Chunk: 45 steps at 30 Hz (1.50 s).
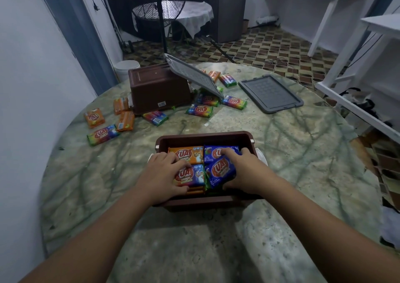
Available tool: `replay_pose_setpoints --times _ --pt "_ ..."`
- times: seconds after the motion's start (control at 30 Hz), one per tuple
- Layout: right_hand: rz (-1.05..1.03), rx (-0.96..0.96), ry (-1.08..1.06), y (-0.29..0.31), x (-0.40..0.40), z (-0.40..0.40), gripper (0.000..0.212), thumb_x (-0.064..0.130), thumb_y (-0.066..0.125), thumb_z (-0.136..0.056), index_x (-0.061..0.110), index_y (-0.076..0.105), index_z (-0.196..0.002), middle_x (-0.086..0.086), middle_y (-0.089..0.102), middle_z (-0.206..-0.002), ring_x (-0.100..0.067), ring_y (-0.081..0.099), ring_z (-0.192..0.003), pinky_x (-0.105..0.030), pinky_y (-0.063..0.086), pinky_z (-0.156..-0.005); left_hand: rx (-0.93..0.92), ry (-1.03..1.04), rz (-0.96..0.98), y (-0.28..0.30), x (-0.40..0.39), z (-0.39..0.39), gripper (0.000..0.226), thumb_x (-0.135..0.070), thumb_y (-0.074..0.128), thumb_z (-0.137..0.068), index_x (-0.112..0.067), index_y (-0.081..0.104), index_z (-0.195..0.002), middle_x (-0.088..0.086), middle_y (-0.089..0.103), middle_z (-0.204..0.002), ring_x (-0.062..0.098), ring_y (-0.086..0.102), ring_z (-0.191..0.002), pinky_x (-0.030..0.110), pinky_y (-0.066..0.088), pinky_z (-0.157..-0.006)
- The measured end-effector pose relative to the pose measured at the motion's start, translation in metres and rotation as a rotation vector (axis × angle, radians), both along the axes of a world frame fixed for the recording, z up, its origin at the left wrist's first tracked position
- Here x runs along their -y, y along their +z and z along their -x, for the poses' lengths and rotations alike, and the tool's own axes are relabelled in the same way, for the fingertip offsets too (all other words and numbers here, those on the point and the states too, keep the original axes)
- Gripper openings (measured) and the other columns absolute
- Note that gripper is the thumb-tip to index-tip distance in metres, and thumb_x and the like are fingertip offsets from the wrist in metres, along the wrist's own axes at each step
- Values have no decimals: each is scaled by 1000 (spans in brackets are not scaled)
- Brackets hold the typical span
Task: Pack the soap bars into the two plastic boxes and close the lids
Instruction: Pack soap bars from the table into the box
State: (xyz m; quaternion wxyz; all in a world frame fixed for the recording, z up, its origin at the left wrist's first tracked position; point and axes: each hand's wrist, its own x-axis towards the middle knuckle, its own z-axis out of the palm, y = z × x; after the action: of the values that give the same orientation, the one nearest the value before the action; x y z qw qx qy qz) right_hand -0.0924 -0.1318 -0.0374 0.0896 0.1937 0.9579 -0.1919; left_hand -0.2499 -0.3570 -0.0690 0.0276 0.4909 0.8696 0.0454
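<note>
While both hands work inside the near brown box (205,136) on the table (281,152), the left hand (165,174) pinches a multicoloured soap bar (191,175); the right hand (244,172) clasps a tilted blue soap bar (220,170); press each flat and level, so the lid (270,93) can seat.

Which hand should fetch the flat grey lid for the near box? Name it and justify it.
Right, probably. The flat grey lid lies on the table's far right, on the right hand's side. The left hand would have to cross the near box. Both hands currently grip soap bars inside it.
</note>
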Motion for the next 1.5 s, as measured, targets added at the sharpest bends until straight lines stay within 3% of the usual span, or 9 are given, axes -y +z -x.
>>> replay_pose_setpoints --times 0.2,0.53,0.7,0.8,0.87,1.0,1.07,1.17,1.5 --pt "-370 -25 71 -3 2 3 92 81 68 -71 34 36 -142 -7 37 -135 -28 39 -123 -43 42 -100 6 -4 -6 0 0 0 72 -78 52 -72 -47 46 -137 -15 46 -121 12 40 -113 36 32 -106" --pt "-347 -93 57 -21 2 1 89 87 64 -67 36 40 -135 3 48 -137 -22 47 -122 -43 31 -106 -25 -1 -21 -2 0 0 78 -82 62 -73 -47 46 -140 -12 47 -127 13 39 -116 35 31 -105" --pt "-266 -209 -29 -22 2 -1 93 97 53 -65 34 44 -133 3 45 -128 -19 42 -118 -40 36 -103 2 28 -100 0 2 -5 89 -96 46 -69 -42 49 -140 -11 45 -126 13 39 -117 36 34 -105" --pt "-161 -423 -294 -21 -4 -2 76 82 60 -78 31 47 -132 -4 41 -128 -24 39 -119 -39 40 -97 13 225 -267 0 5 -7 80 -83 52 -81 -33 45 -144 -2 41 -129 17 35 -120 38 38 -102" --pt "-22 -418 -478 -22 -12 0 73 65 67 -86 24 41 -141 -12 34 -136 -32 39 -126 -44 43 -100 15 451 -308 0 3 -5 68 -66 53 -92 -27 43 -146 5 43 -132 23 37 -122 40 38 -103" --pt "291 -213 -614 -23 -25 5 77 52 67 -93 16 29 -149 -16 31 -148 -36 53 -126 -43 52 -91 479 808 -360 1 -9 13 56 -48 53 -100 -19 35 -145 15 43 -145 32 50 -126 45 44 -97" --pt "322 -163 -631 -25 -28 8 70 53 65 -92 19 36 -146 -14 41 -144 -34 57 -121 -41 52 -87 529 812 -338 -2 -13 20 48 -48 52 -101 -17 39 -134 12 57 -131 27 59 -107 41 48 -82" --pt "358 -157 -649 -26 -32 11 56 50 66 -88 26 44 -134 -9 56 -131 -30 63 -109 -41 54 -87 410 801 -291 -5 -17 19 39 -49 51 -101 -17 45 -123 4 63 -107 21 56 -87 37 43 -69" --pt "232 -132 -594 -32 -35 25 28 31 53 -99 23 46 -125 -7 66 -114 -30 63 -99 -42 51 -80 422 763 -346 -11 -5 25 28 -38 45 -104 -19 47 -126 2 64 -100 26 60 -87 39 47 -72"
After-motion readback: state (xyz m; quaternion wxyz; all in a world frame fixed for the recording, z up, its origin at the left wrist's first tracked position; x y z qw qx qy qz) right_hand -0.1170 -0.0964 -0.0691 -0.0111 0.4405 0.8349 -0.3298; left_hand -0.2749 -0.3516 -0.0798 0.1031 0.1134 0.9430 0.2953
